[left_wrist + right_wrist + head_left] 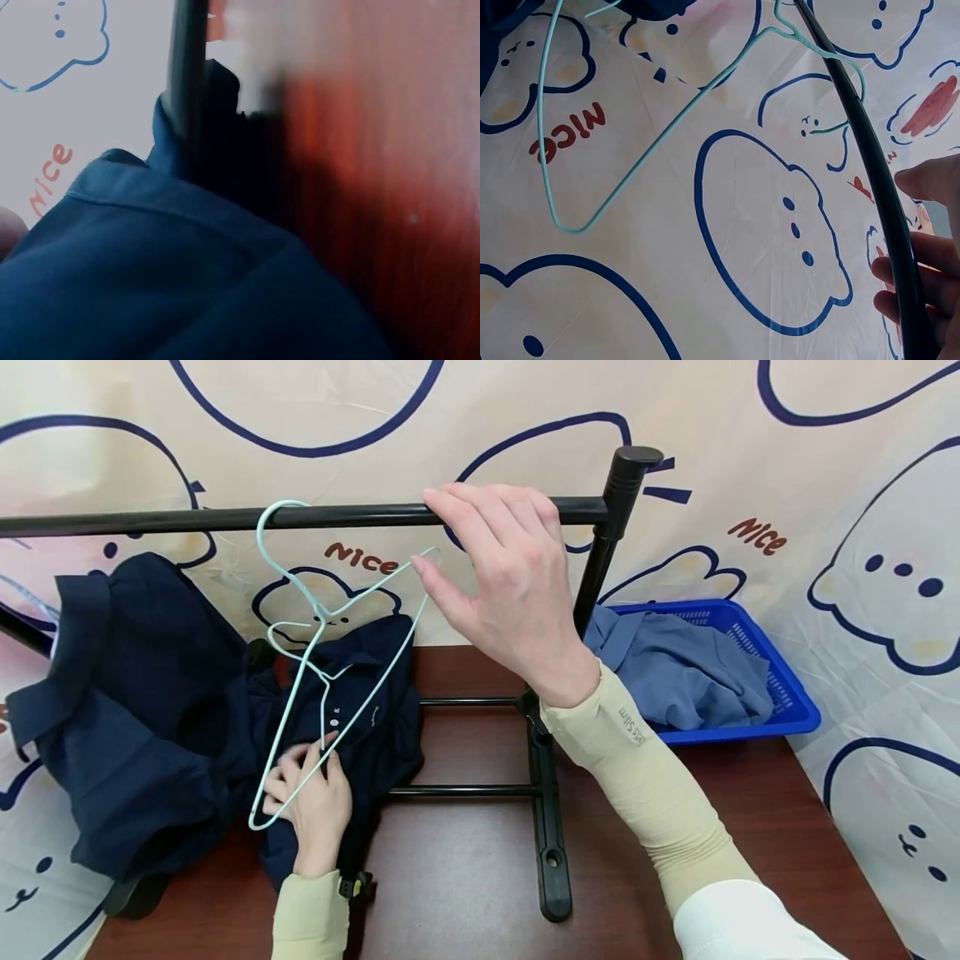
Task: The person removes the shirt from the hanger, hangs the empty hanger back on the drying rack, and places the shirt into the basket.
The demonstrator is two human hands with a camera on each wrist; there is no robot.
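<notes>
A navy polo shirt (397,693) hangs in a bunch below the black clothes rail (360,516). My left hand (318,806) grips it low down with bent fingers; much of this grip is hidden. A mint wire hanger (373,693) is hooked over the rail and passes in front of that hand. The hook of a second mint hanger (273,639) shows against the polo, its wire running down to my left fingers. My right hand (513,572) holds the rail near its right end, fingers over the far side (891,270), thumb apart on the near side.
Another dark navy garment (150,718) hangs at the left. On the brown table (465,877), a blue basket (795,710) with a blue-grey garment (690,668) stands behind the rack's right post (592,577). The rack's foot (553,860) extends towards me.
</notes>
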